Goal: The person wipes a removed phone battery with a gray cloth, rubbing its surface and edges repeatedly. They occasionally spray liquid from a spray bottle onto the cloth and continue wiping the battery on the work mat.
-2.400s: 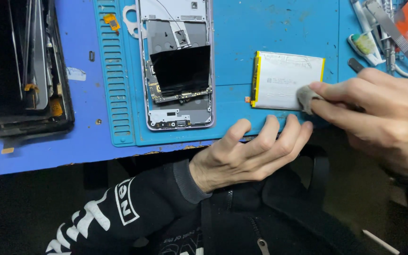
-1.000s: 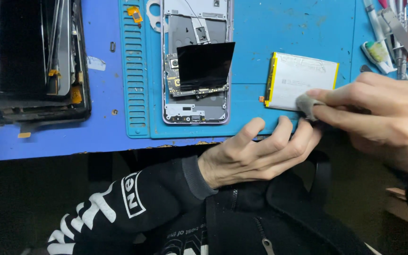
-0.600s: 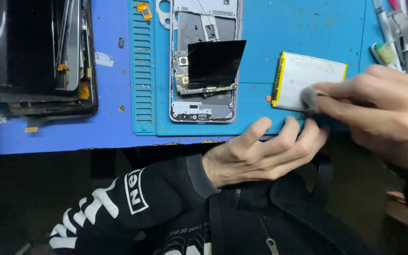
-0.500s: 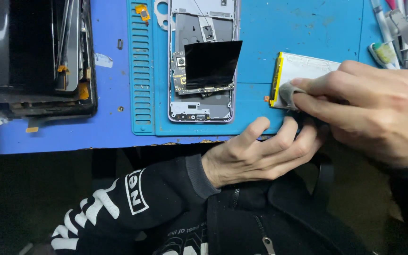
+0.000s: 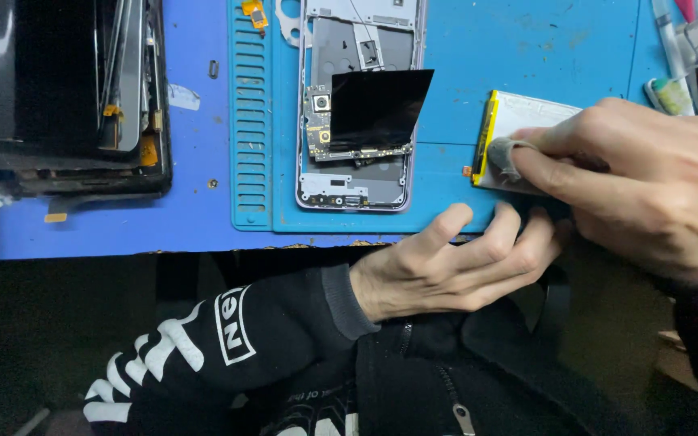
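Wiping under way, unfinished: right hand (image 5: 648,186) fingers pinch a small grey cloth wad (image 5: 504,157) on the flat white yellow-edged battery (image 5: 519,121) lying on the blue mat surface (image 5: 527,48); left hand (image 5: 462,262) open, bracing its near edge.

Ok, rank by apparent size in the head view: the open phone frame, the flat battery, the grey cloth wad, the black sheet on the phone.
1. Open phone frame, clearly largest.
2. Black sheet and flat battery: unsure which is bigger, since the right hand hides much of the battery.
3. Grey cloth wad, smallest, pinched in the right hand's fingers.
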